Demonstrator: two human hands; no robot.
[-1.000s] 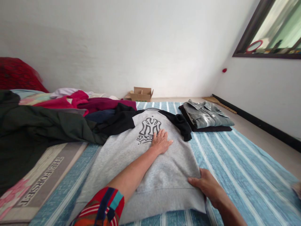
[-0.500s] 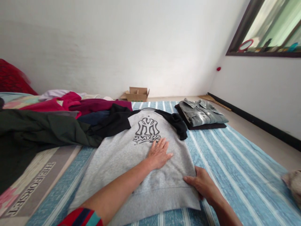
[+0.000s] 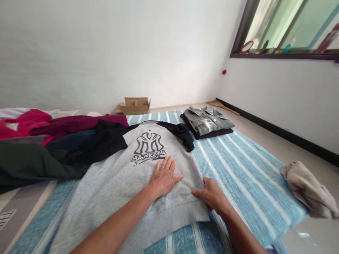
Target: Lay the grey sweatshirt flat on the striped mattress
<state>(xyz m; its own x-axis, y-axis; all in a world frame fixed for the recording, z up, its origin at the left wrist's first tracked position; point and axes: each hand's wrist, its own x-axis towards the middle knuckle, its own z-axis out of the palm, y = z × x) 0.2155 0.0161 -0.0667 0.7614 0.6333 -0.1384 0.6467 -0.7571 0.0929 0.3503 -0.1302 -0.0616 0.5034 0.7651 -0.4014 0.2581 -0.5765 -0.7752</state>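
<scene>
the sweatshirt (image 3: pixel 119 183) lies spread front-up on the striped mat (image 3: pixel 238 169). the left hand (image 3: pixel 164 176) rests flat on it, fingers open, just below the logo. the right hand (image 3: pixel 209 194) pinches its right edge near the hem (thumb on top). folded shirts (image 3: pixel 206 121) lie beyond.

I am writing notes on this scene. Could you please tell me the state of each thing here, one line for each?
Grey sweatshirt: spread flat, print facing up.
Left hand: open, palm pressed flat on the sweatshirt.
Right hand: holding the sweatshirt's right edge.
Grey shirt: folded, lying on a dark folded garment.
Pile of clothes: unfolded, heaped.
Cardboard box: open.
Beige cloth: crumpled at the mat's edge.
Striped mat: spread flat.
</scene>
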